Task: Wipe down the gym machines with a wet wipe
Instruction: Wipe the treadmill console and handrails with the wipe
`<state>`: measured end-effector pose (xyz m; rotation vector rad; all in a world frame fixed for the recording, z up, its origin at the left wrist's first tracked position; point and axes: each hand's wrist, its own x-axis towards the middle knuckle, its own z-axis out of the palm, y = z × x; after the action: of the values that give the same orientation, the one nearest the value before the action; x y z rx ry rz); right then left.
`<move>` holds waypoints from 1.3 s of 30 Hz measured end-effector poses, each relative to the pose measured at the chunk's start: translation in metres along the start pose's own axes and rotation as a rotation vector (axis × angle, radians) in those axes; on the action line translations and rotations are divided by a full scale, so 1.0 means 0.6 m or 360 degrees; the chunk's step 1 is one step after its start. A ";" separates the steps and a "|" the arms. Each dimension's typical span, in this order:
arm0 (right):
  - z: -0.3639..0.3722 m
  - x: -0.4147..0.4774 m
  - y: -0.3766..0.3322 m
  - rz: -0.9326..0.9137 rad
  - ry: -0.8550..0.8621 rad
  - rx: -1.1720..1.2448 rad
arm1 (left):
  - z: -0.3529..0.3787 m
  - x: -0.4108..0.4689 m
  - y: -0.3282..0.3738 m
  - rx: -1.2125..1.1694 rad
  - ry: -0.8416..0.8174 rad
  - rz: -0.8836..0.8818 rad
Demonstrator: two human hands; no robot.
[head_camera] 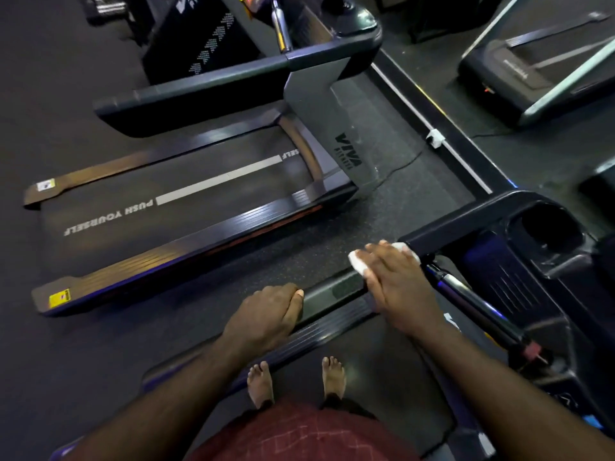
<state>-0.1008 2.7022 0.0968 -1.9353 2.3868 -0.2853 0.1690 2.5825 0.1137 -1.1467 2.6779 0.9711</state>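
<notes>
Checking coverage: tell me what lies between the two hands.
Head view: only bare handrail, running from the left hand to the right hand pressing the wipe.

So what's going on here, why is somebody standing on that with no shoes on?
A person is cleaning a treadmill while standing on it with bare feet. Their right hand presses a white wipe onto the rail, close to the console. Their left hand grips the same rail nearer to them. A second treadmill stands alongside with nobody on it.
</notes>
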 end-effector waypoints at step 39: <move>0.065 -0.072 -0.254 -0.0491 -0.0189 0.0025 | 0.059 -0.219 -0.098 0.0045 0.1084 -0.1094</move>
<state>0.0617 2.7100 0.0826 -2.2421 2.0050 -0.1949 0.2971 2.6546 0.0937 -2.5016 2.3029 0.4649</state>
